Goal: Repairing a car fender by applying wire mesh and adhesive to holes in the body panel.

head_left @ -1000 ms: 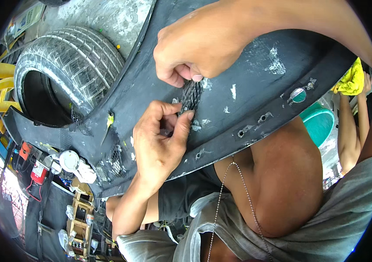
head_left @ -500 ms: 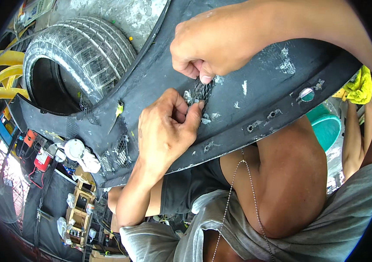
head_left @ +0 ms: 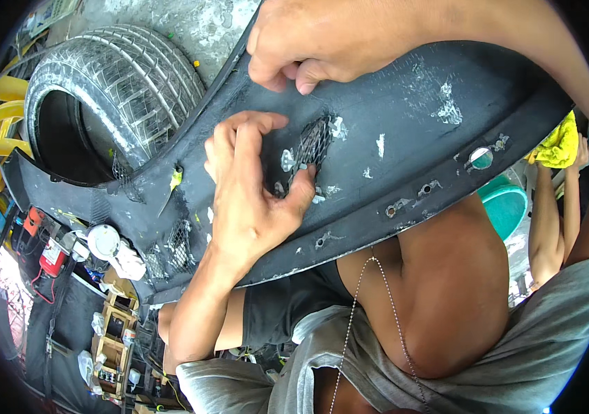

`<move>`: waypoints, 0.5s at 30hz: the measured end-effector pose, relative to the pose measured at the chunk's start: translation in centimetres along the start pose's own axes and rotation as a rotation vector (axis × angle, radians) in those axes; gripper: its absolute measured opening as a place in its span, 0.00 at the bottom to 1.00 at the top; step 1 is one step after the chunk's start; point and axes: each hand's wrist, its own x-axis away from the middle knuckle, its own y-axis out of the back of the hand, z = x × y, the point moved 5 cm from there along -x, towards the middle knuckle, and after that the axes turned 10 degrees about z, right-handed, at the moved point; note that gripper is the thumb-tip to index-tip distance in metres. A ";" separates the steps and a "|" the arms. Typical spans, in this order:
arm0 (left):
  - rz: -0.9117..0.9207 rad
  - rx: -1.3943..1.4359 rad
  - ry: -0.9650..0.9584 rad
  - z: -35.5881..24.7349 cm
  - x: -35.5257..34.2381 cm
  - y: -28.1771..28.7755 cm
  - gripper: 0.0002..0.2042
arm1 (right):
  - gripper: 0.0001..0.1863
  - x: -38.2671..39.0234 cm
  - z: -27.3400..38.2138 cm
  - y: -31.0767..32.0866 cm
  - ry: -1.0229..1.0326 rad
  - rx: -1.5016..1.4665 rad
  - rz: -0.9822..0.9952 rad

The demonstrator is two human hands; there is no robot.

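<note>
A black curved panel point(head_left: 405, 172), which looks like a car bumper, lies across my lap, marked with whitish smears. At its middle is a small patch of dark wire mesh point(head_left: 315, 141) lying against the surface. My left hand point(head_left: 253, 169) is open around the patch's left side, fingers spread, with the thumb tip at the mesh's lower edge. Above the patch, off the mesh, my right hand point(head_left: 322, 45) hangs with loosely bent fingers and a gap between thumb and fingertips; nothing shows in it. Another mesh patch point(head_left: 180, 245) sits on the panel's lower left part.
A worn tyre point(head_left: 122, 90) lies behind the panel at upper left, beside yellow curved parts point(head_left: 8, 110). At lower left are a red canister point(head_left: 53, 257) and a wooden rack point(head_left: 116, 338). Another person's arms point(head_left: 553, 214) hold a yellow cloth point(head_left: 560, 141) near a teal basin point(head_left: 505, 210).
My right hand has let go of the mesh and risen away from it. The left hand's fingers have spread from a pinch. The whole view has shifted slightly.
</note>
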 end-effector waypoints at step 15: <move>0.017 0.089 -0.049 -2.0 -4.5 0.3 0.15 | 0.11 3.0 2.8 5.3 0.011 0.889 -0.640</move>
